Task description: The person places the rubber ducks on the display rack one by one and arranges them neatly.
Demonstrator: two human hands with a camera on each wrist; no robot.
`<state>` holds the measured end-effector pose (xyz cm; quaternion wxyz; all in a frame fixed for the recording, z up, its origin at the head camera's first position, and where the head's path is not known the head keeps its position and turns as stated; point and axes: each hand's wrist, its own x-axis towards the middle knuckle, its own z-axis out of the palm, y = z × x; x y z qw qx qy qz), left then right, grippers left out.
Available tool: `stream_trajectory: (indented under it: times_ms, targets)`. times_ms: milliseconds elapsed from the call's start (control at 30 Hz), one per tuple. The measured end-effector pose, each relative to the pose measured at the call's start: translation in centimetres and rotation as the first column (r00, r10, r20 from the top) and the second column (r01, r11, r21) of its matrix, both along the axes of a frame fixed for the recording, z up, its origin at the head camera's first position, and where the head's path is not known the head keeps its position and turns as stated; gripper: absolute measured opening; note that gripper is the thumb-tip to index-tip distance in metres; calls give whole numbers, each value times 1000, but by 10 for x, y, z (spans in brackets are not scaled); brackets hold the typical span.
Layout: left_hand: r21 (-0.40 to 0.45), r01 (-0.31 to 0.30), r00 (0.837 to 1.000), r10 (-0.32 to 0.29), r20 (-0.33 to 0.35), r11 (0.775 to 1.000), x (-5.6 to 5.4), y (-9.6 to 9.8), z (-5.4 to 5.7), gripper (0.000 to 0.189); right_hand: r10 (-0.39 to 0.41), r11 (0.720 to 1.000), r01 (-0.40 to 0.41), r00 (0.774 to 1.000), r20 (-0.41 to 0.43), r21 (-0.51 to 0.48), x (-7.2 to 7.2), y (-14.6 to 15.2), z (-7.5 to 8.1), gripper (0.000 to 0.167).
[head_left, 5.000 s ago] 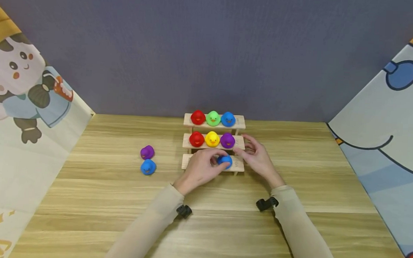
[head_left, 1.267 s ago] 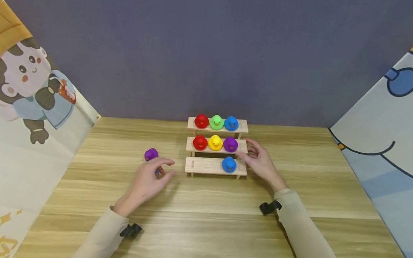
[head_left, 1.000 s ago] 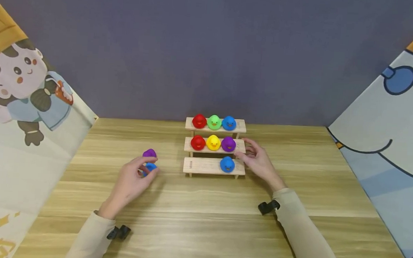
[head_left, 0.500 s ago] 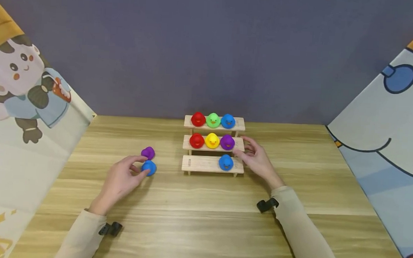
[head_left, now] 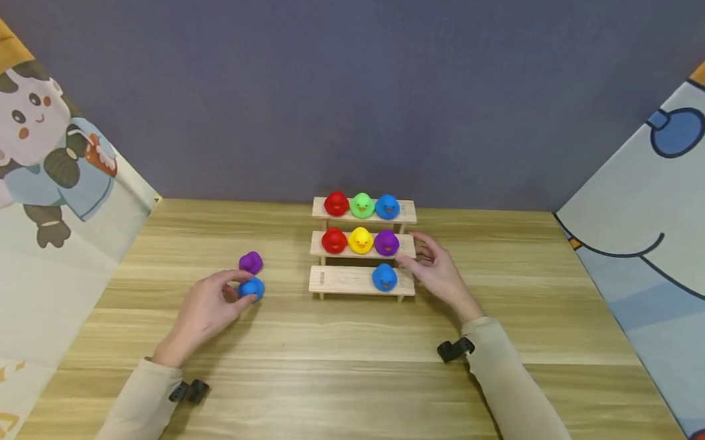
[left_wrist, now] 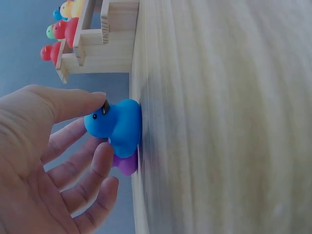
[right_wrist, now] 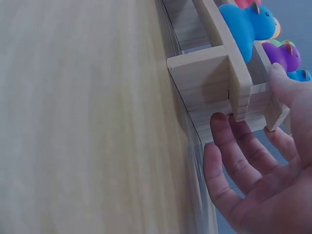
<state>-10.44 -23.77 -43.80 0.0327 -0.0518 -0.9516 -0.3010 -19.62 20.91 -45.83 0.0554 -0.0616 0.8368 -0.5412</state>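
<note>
My left hand holds a blue rubber duck on the table, left of the stand. In the left wrist view the thumb lies at the beak of the blue duck, with the fingers curved along its other side. Just behind it sits a purple duck, partly hidden in the wrist view. My right hand grips the right end of a three-step wooden stand, thumb and index finger at the middle step. Another blue duck sits on the bottom step, towards the right.
The middle step carries a red duck, a yellow duck and a purple duck. On the top step are red, green and blue ducks. A grey wall rises behind the table; printed panels flank both sides.
My left hand has gone from the stand to the left and closed around the blue duck on the table. The blue duck on the bottom step was released there. My right hand stays at the stand.
</note>
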Motion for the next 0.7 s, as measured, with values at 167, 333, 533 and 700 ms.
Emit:
stream_trajectory:
  times_ms: [167, 333, 533, 700]
  targets:
    - [-10, -6, 1000, 6, 6, 1000, 1, -1, -1, 40, 3, 1000, -3, 1000, -2, -2, 0, -1, 0, 77]
    - [-15, 0, 1000, 0, -3, 1000, 2, -3, 0, 40, 5, 1000, -5, 1000, -3, -17, 0, -1, -1, 76]
    - [-23, 15, 1000, -15, 11, 1000, 3, -5, 0, 44, 7, 1000, -7, 1000, -8, -27, 0, -2, -2, 75]
    - [-26, 24, 999, -23, 28, 999, 2, -5, 1, 45, 5, 1000, -5, 1000, -10, -19, 0, -1, -2, 75]
